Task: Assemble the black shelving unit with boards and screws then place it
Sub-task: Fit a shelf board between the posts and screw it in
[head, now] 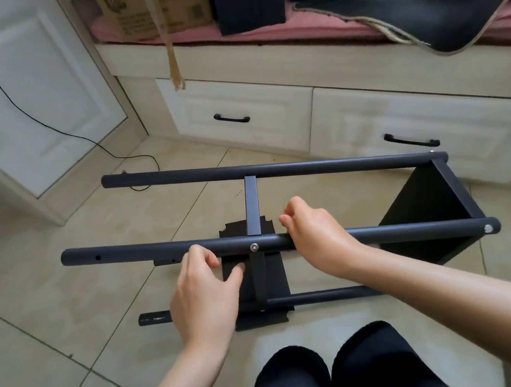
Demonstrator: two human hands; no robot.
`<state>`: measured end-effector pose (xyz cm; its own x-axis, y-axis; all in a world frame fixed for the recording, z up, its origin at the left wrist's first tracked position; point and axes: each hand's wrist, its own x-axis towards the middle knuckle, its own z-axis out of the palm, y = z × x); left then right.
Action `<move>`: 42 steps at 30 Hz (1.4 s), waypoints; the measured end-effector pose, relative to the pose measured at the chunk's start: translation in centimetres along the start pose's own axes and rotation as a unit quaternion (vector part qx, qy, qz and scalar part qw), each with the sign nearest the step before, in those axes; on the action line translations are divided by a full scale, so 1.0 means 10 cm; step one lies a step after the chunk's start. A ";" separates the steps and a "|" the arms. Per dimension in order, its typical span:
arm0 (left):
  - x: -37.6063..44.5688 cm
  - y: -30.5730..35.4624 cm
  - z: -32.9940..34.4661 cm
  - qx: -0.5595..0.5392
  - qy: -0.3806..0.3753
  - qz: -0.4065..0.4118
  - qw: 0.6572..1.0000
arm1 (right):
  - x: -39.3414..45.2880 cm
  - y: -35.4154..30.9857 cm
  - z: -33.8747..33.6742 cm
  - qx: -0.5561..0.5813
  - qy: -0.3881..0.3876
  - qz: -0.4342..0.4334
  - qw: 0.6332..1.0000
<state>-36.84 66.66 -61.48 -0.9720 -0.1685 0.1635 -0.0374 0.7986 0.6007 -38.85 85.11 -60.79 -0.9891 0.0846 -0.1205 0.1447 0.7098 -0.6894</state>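
The shelving unit (288,241) lies on its side on the floor (35,325), long axis left to right — three tubes in view, two boards, two screw heads. Right hand (315,237) curls over the near tube (143,253); left hand (205,290) touches it, fingers loosely bent.

The black shelf frame (285,222) lies on its side, half built, its near top tube (402,230) crossing under both hands. One board (429,210) is fixed at the end right of the right hand; another board (273,276) sits between the hands, held by a screw (254,247).
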 end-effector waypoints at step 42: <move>1.11 0.04 -0.03 0.084 -0.359 0.400 0.839 | 0.73 0.20 -0.27 0.308 -0.288 0.146 0.895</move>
<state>-47.56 64.89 -59.19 -0.5876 0.8043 -0.0884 0.7207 0.5700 0.3945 -45.85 89.08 -61.13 -0.7539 -0.2967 -0.5862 0.5581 0.1815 -0.8097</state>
